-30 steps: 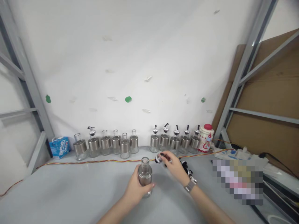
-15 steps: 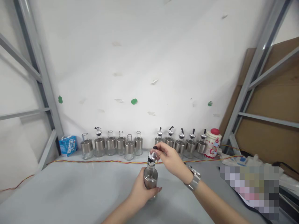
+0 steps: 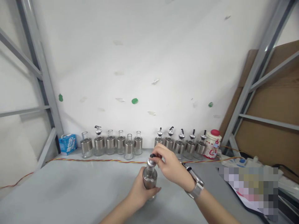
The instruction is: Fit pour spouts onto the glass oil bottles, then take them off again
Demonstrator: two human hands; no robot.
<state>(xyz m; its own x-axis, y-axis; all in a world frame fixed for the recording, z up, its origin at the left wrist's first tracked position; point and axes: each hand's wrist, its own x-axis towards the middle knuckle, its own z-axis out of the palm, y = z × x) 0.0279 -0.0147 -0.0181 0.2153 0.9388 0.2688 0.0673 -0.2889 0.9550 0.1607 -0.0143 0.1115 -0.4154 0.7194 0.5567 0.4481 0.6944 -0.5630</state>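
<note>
My left hand is wrapped round the body of a glass bottle with a metal sleeve above the grey table. My right hand pinches a silver pour spout with a black tip, which sits down on the bottle's neck. Behind my right wrist another silver and black pour spout lies on the table, partly covered by the arm. A watch with a metal band is on that wrist.
Along the wall stand several open bottles and one spouted bottle on the left, several spouted bottles on the right. A blue carton, a red-lidded jar and a twisted cable are there too.
My right hand has moved down with the pour spout, whose black stopper stood above the bottle's mouth and is now inside the neck. My left hand keeps its hold on the bottle.
</note>
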